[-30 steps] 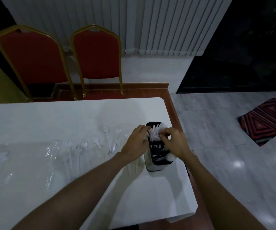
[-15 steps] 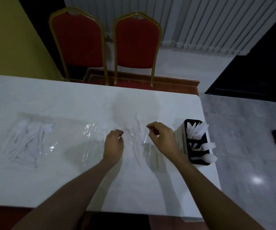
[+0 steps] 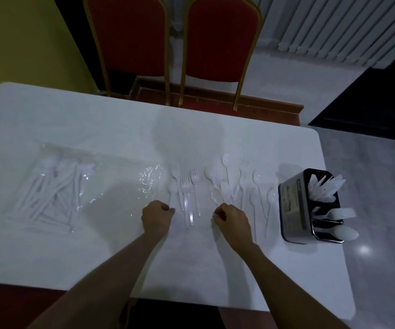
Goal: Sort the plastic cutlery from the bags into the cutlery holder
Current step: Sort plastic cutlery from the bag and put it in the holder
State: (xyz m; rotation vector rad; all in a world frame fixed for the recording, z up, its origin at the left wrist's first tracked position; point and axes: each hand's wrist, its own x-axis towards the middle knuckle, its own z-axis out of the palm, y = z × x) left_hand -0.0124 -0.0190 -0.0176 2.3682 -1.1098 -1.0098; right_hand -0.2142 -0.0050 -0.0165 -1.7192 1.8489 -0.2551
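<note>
Head view, straight down onto the white table (image 3: 96,245). At lower centre, left hand (image 3: 156,217) and, just to its right, right hand (image 3: 233,219): both knuckles-up, fingers curled in, parked at the near ends of the handles. Pinching a piece or merely touching? Cannot tell, white on white in dim light.

Just above the knuckles, loose cutlery fanned flat across mid-frame: forks (image 3: 187,186) left of centre, spoons (image 3: 212,174) right of centre, more mixed in further right. Spread singly like that, most likely, for picking by type. Long axes roughly up-and-down the frame, heads toward the top edge, handles toward the bottom, a few splayed off-line on the right. Handles nearest the hands, so an easy grab at the tail end.

Over at the right of the frame, cutlery holder (image 3: 294,205), black, near the table's right edge, well apart from both hands. Already partly loaded: a white bunch in the upper compartment, a fork below it, a spoon lowest, heads leaning out rightward.

Far left, full clear bag (image 3: 49,191), untouched. Crumpled clear plastic (image 3: 149,181) just left of the forks. Plenty left to sort, by the look of it.
</note>
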